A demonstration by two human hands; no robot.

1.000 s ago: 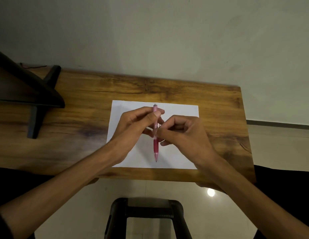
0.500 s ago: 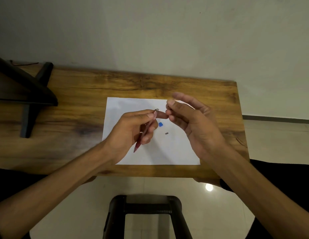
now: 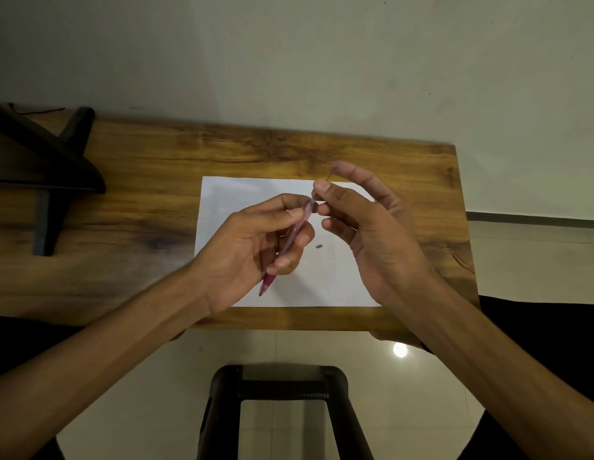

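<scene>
The pink pencil (image 3: pixel 302 219) is gripped by the left hand (image 3: pixel 252 247) alone, with thumb and curled fingers closed round its barrel. A second ago it was held by both hands and stood almost upright in the frame. It is now tilted over the middle of the sheet of paper (image 3: pixel 242 194), with its tip towards the lower left and its open top end towards the upper right.

The right hand (image 3: pixel 372 227), which had been drawn away from the pencil half a second ago, is brought back to that top end. A thin rod (image 3: pixel 327 178), probably a lead, is pinched between its fingertips, and its other fingers are spread loosely. The lower end of the rod is placed right at the mouth of the barrel. Whether it has entered cannot be told.

A small dark piece (image 3: pixel 319 246) is left lying on the paper, just right of the left hand and untouched. A blue piece that was seen beside it half a second ago is no longer visible, and it may be covered by the left hand.

From this a refill is judged to be under way: the top is already off and the rod is being fed in. The rod is yet to be pushed home and the loose parts refitted. The paper is unmoved on the wooden surface (image 3: pixel 156 180).
</scene>
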